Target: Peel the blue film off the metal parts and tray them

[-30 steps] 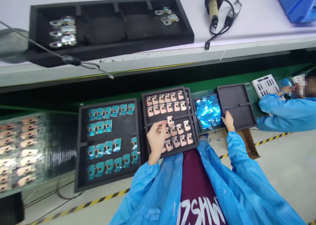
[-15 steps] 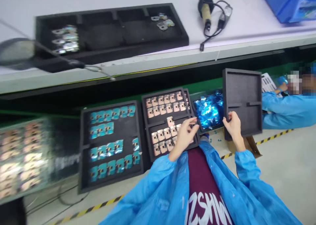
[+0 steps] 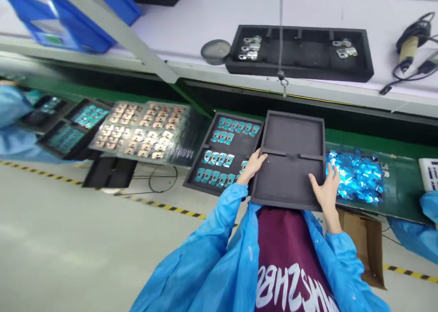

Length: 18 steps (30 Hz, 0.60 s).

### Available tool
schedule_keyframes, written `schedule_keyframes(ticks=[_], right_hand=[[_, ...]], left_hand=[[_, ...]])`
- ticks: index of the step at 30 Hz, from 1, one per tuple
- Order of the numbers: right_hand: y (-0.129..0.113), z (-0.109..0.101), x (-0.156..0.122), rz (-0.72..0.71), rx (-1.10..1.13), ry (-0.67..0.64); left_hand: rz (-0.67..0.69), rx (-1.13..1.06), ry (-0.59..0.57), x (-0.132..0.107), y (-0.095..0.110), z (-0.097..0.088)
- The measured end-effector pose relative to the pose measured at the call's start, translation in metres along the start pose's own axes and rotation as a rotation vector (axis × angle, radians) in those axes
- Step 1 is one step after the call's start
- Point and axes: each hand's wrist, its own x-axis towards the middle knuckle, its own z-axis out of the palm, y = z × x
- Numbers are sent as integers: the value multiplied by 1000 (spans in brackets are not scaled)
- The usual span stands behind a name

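A black divided tray lies right in front of me, its dark floor bare. My left hand grips its left wall, thumb over the rim. At the opposite side, my right hand has its fingers spread around the right rim, thumb inside and fingers outside. A second black tray stands close on the left with rows of teal-filmed metal parts. To the right, a heap of shiny blue film pieces lies beside my right hand. What is under the front tray is hidden.
Farther left are a stack of clear trays with copper-coloured parts and black trays. A long black bin and a corded tool lie on the shelf. A cardboard box stands below. Blue sleeves of other people show at both sides.
The bare tray has come from the right to in front of me, covering the place where copper-coloured parts showed. My left hand has moved onto its left rim. The view has swung left.
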Motion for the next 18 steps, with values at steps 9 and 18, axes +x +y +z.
schedule_keyframes(ticks=[9, 18], right_hand=[[55, 66, 1, 65, 100, -100], [53, 63, -1, -34, 28, -208]], left_hand=[[172, 298, 405, -76, -32, -11], [-50, 482, 487, -74, -77, -56]])
